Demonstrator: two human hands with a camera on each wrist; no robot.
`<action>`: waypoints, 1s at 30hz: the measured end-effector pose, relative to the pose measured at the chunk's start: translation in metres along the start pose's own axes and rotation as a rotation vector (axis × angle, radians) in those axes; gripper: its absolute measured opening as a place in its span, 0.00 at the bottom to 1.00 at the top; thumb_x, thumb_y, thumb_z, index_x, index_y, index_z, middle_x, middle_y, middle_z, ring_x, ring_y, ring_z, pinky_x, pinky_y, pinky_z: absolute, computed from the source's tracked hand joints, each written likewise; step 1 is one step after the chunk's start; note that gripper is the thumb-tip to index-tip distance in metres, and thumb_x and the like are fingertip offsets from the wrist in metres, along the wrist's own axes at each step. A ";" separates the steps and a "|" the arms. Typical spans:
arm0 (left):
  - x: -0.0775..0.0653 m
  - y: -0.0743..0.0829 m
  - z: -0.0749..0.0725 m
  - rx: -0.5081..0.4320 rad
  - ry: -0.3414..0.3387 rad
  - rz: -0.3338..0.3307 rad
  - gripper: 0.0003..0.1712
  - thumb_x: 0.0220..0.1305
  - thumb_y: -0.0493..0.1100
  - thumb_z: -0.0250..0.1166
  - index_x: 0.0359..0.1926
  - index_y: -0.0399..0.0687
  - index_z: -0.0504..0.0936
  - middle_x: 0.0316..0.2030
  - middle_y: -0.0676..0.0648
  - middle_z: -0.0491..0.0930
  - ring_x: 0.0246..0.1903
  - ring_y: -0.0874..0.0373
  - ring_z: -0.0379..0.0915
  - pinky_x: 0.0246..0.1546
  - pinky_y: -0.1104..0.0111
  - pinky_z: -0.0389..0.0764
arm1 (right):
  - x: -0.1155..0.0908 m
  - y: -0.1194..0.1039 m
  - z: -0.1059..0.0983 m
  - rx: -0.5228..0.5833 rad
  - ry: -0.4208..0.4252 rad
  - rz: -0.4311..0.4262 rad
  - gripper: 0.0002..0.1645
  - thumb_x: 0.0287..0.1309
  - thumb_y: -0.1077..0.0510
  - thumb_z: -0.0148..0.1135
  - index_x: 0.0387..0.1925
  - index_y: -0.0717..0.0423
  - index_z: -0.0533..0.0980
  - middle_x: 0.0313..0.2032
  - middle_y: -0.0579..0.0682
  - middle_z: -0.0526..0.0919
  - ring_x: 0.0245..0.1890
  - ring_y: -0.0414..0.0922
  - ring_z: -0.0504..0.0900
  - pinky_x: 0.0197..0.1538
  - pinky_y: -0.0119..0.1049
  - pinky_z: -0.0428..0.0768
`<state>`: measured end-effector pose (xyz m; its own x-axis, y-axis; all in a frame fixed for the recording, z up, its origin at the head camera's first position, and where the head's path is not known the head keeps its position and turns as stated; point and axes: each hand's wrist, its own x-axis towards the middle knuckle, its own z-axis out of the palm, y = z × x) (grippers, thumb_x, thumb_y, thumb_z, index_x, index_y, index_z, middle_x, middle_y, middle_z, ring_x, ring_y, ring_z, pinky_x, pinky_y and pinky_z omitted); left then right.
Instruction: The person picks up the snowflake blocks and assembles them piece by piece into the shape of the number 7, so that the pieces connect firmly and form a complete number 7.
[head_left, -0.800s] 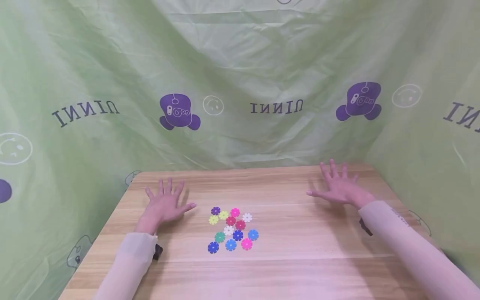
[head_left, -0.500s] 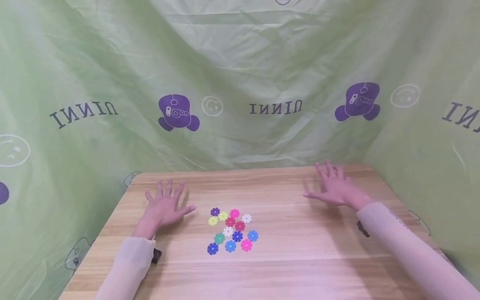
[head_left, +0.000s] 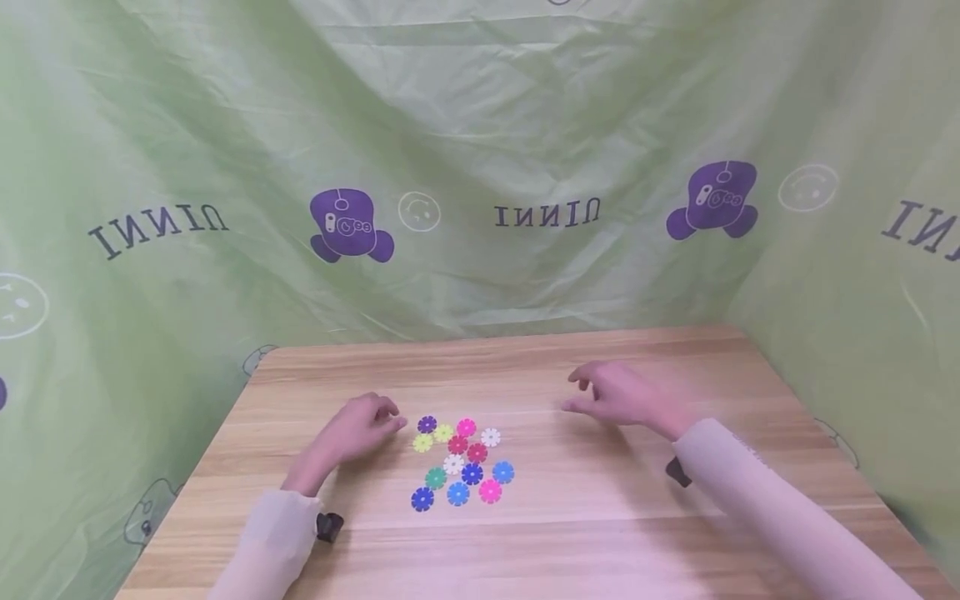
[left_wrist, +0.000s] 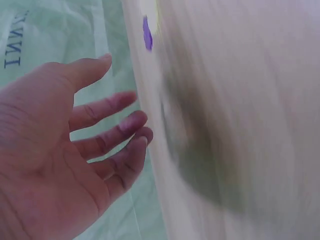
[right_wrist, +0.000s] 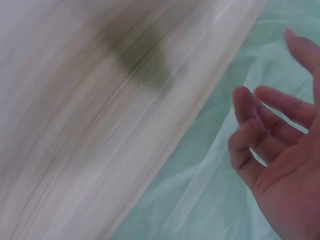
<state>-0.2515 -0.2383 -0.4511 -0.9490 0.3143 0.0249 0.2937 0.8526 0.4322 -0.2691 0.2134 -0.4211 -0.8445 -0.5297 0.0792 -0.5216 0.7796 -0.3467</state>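
Several flat, notched plastic snowflake discs lie in a loose cluster on the wooden table, among them a purple disc, a green disc, a white disc and a light blue disc. My left hand is just left of the purple disc, fingers loosely bent and holding nothing. In the left wrist view the palm and separate fingers show, with a purple disc beyond them. To the right of the cluster, my right hand hovers with thumb and fingers apart and loosely bent, nothing between them.
The wooden table reaches back to a green printed curtain, which also hangs at both sides. A small black device sits at the left wrist and another at the right wrist.
Both hands have moved inward toward the discs, the right one farther. Their spread fingers have relaxed into a loose bend. The discs keep their arrangement.
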 end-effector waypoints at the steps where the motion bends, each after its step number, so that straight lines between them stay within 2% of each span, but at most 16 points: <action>1: -0.001 0.003 0.001 -0.024 -0.003 0.007 0.20 0.72 0.50 0.68 0.53 0.38 0.86 0.47 0.39 0.87 0.48 0.45 0.84 0.55 0.46 0.85 | 0.002 -0.004 0.003 0.010 -0.005 -0.018 0.34 0.66 0.39 0.70 0.57 0.64 0.82 0.47 0.59 0.90 0.37 0.44 0.87 0.46 0.43 0.88; 3: -0.002 0.008 0.004 -0.060 -0.010 0.010 0.17 0.72 0.50 0.68 0.51 0.41 0.86 0.46 0.42 0.87 0.48 0.48 0.84 0.55 0.49 0.85 | 0.006 -0.013 0.006 0.040 -0.024 -0.041 0.31 0.65 0.43 0.72 0.56 0.64 0.82 0.46 0.59 0.91 0.34 0.41 0.85 0.43 0.39 0.86; 6: -0.005 0.012 0.008 -0.125 -0.030 0.010 0.17 0.71 0.50 0.69 0.52 0.43 0.86 0.46 0.46 0.87 0.47 0.53 0.83 0.54 0.52 0.86 | 0.012 -0.026 0.010 0.096 -0.062 -0.035 0.29 0.64 0.48 0.73 0.57 0.65 0.82 0.48 0.60 0.90 0.37 0.43 0.86 0.44 0.37 0.85; 10: -0.008 0.015 0.013 -0.177 -0.051 0.016 0.18 0.70 0.50 0.70 0.53 0.44 0.86 0.45 0.48 0.88 0.46 0.57 0.83 0.51 0.56 0.87 | 0.020 -0.040 0.019 0.157 -0.083 -0.023 0.27 0.64 0.52 0.74 0.58 0.65 0.81 0.51 0.61 0.89 0.44 0.49 0.88 0.51 0.43 0.87; 16: -0.006 0.018 0.016 -0.203 -0.040 -0.041 0.17 0.68 0.48 0.72 0.53 0.44 0.86 0.42 0.49 0.88 0.43 0.58 0.82 0.48 0.60 0.86 | 0.031 -0.058 0.039 0.196 -0.081 -0.026 0.26 0.64 0.53 0.74 0.58 0.64 0.81 0.51 0.58 0.89 0.49 0.51 0.87 0.56 0.49 0.87; 24: -0.008 0.020 0.021 -0.232 -0.051 -0.067 0.18 0.65 0.46 0.74 0.52 0.43 0.86 0.41 0.50 0.87 0.40 0.60 0.80 0.43 0.65 0.85 | 0.040 -0.073 0.064 0.250 -0.074 -0.029 0.20 0.61 0.55 0.76 0.52 0.60 0.84 0.40 0.50 0.89 0.41 0.42 0.83 0.51 0.42 0.86; 30: -0.010 0.019 0.025 -0.238 -0.063 -0.074 0.20 0.62 0.45 0.76 0.52 0.43 0.85 0.40 0.50 0.86 0.38 0.60 0.79 0.41 0.66 0.83 | 0.044 -0.078 0.077 0.269 -0.103 -0.040 0.19 0.62 0.57 0.75 0.53 0.59 0.84 0.43 0.48 0.88 0.43 0.41 0.83 0.51 0.39 0.85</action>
<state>-0.2335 -0.2150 -0.4655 -0.9557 0.2866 -0.0677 0.1815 0.7543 0.6310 -0.2561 0.1037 -0.4624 -0.8001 -0.5998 0.0070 -0.4912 0.6484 -0.5817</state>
